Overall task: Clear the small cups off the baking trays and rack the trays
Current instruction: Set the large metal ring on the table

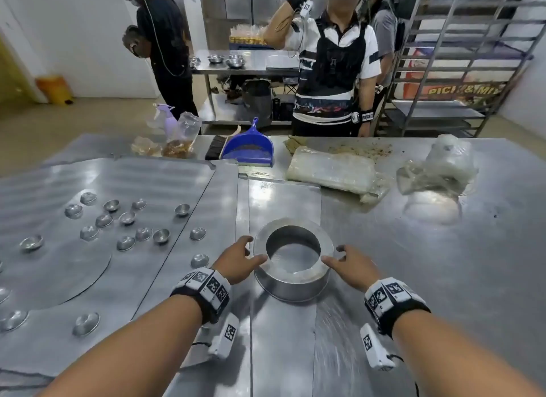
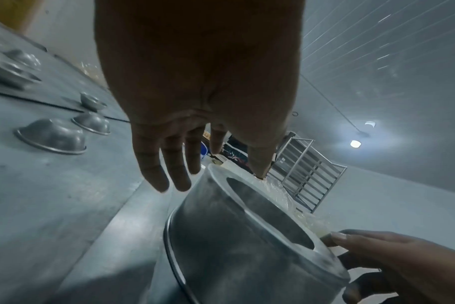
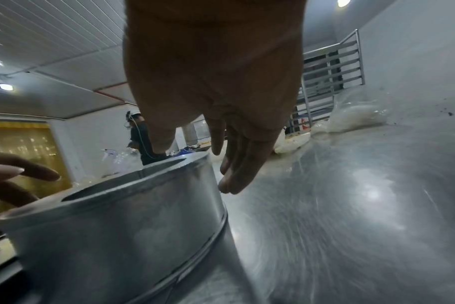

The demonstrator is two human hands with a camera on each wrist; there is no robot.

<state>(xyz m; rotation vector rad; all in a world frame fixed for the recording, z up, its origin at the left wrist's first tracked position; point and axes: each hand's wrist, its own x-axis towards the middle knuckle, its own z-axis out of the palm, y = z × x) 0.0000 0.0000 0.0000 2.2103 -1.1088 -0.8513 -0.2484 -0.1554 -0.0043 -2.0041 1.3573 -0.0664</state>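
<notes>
Left hand (image 1: 236,259) and right hand (image 1: 351,265) sat open, thumbs touching the metal tin (image 1: 292,260) mid-counter, gripping nothing. Small cups (image 1: 127,219) lay scattered on the left trays (image 1: 165,183); a careless sweep could scatter them.

Everything here is metal, pretty much. The table (image 1: 413,278) is brushed steel, shiny with swirly scuff marks. The round ring mould (image 1: 292,281) looks like dull matt aluminium, a bit dusty. The small cups (image 1: 127,219) are glossier metal on matt grey baking trays (image 1: 165,189). The dustpan (image 1: 248,151) is blue plastic, and the bags (image 1: 437,169) are crinkly clear plastic.
</notes>
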